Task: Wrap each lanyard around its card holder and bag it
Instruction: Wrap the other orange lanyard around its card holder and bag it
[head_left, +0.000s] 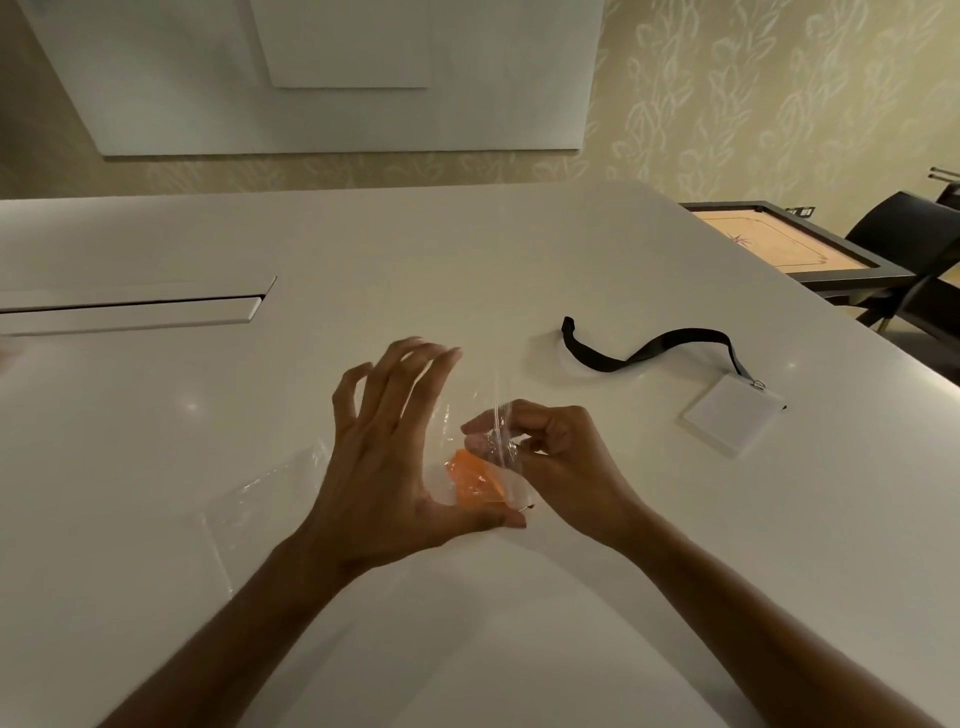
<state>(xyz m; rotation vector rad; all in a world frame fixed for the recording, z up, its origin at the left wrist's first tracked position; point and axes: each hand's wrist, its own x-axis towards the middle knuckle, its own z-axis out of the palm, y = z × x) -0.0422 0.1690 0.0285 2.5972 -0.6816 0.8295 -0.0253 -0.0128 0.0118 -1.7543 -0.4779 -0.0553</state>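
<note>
A: Step? 
B: Bagging. Right hand (550, 457) pinches clear bag (498, 431) over orange lanyard bundle (475, 478); left hand (384, 462) splayed, thumb under it.
A: Next? 
B: Push bundle fully in. Black lanyard (654, 345) lies unwrapped right of the bag.
</note>
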